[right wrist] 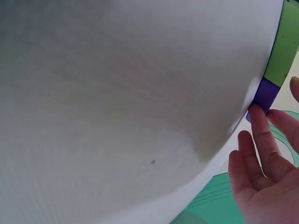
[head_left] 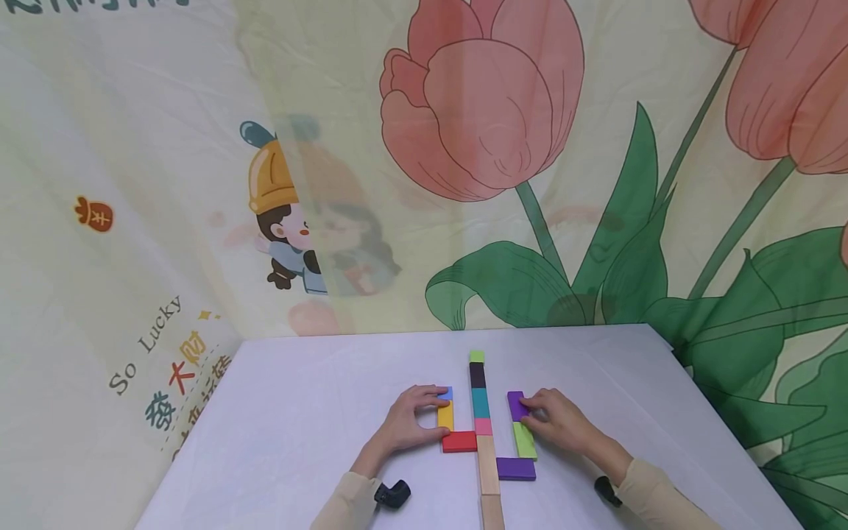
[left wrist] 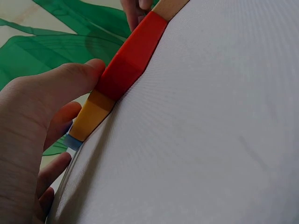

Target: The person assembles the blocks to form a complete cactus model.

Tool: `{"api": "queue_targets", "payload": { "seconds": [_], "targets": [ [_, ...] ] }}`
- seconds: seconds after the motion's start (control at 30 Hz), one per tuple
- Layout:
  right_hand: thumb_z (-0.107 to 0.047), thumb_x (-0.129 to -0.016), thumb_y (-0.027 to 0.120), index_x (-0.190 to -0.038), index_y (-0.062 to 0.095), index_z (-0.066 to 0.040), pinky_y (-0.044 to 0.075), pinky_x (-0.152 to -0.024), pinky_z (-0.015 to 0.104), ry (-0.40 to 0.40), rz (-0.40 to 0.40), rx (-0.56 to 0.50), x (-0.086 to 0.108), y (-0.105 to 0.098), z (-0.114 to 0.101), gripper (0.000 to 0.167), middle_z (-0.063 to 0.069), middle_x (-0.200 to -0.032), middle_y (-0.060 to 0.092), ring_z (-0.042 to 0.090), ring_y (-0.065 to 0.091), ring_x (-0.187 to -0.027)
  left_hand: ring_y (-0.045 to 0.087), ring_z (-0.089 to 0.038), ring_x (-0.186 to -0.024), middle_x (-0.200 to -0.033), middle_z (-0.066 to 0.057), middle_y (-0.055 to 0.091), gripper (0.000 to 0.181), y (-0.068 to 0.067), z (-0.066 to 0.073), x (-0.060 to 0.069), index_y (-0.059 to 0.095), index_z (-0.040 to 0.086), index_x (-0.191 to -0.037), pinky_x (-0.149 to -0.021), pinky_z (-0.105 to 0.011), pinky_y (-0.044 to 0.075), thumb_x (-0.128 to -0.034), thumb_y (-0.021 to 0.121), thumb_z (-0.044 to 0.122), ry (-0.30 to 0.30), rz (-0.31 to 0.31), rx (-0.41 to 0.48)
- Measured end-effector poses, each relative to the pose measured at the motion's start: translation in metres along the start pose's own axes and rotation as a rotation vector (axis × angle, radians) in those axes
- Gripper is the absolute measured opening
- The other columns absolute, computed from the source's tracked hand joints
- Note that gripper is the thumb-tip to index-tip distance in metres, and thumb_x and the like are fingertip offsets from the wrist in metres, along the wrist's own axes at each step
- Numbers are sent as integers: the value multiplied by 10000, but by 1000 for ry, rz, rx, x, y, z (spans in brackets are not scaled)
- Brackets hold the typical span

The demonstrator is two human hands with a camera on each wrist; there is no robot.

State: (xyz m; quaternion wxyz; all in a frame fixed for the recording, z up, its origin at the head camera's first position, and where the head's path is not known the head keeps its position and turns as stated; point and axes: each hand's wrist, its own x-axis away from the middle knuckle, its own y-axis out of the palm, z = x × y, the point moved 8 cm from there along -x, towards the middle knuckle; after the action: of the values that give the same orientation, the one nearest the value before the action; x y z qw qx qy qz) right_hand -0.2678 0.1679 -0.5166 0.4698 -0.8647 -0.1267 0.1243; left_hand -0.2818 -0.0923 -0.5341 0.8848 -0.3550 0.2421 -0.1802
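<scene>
In the head view my left hand [head_left: 405, 421] is at the left side of the block figure. Its thumb touches the end of a red block [head_left: 460, 442]; the fingers reach a yellow block [head_left: 445, 417] and a small blue block [head_left: 446, 392]. My right hand [head_left: 563, 421] has fingertips against a purple block [head_left: 516, 407], which meets a light green block [head_left: 525, 442]. In the right wrist view, two fingers touch that purple block [right wrist: 265, 94] while the thumb stands apart. Below the green one lies another purple block [head_left: 517, 469].
Between the hands runs a column of blocks: small green [head_left: 477, 356], black [head_left: 478, 375], teal [head_left: 480, 403], pink [head_left: 483, 426], then plain wood [head_left: 488, 471] toward the front. All lie flat on a white-covered table [head_left: 298, 412]. Behind hangs a tulip-printed cloth [head_left: 490, 110].
</scene>
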Motion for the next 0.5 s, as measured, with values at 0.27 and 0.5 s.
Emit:
{"api": "queue_targets", "payload": {
  "seconds": [0.27,0.5],
  "targets": [
    [-193,-867,751,-1184,702,1,519,-797,307,-5,0,-6,-1,-1,0,375,-53,-949,647,108,527,-903,492,-157,-1300,-1358,109,594,432,-1,1,-1,731,217,-1175,-1099,-524,342,-787,788,396,4,2,-1],
    [-164,-878,737,-1157,716,-2,529,-809,318,-28,0,-12,-1,-2,0,323,-43,-972,653,118,544,-913,488,-158,-1304,-1359,112,592,437,-1,2,0,729,211,-1180,-1116,-521,320,-786,784,392,-11,-9,1]
  ]
}}
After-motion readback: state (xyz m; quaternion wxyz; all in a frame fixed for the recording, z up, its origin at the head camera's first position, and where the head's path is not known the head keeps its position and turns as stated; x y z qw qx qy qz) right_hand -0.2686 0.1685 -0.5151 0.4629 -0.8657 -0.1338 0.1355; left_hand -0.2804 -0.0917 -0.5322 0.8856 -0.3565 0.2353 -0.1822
